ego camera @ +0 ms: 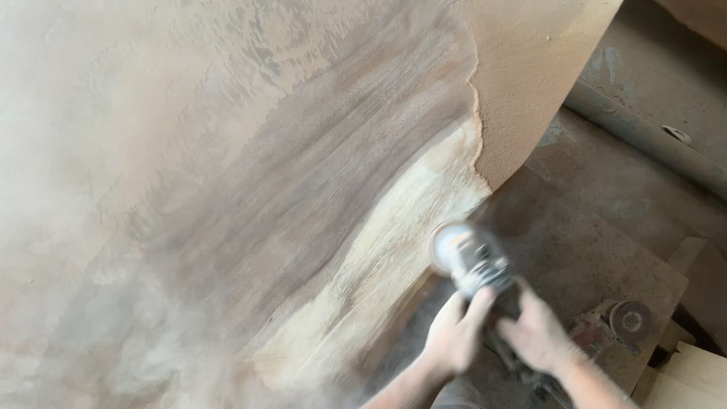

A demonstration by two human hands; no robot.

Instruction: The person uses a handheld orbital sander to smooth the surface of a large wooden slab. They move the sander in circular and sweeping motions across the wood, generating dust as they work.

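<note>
Both hands clamped on a blurred angle grinder point(468, 261): left hand point(454, 333), right hand point(536, 333). Disc at the pale edge of a big wooden slab point(288, 189), dust billowing. Beyond, dusty floor point(606, 197), grey pipe point(644, 136).
</note>
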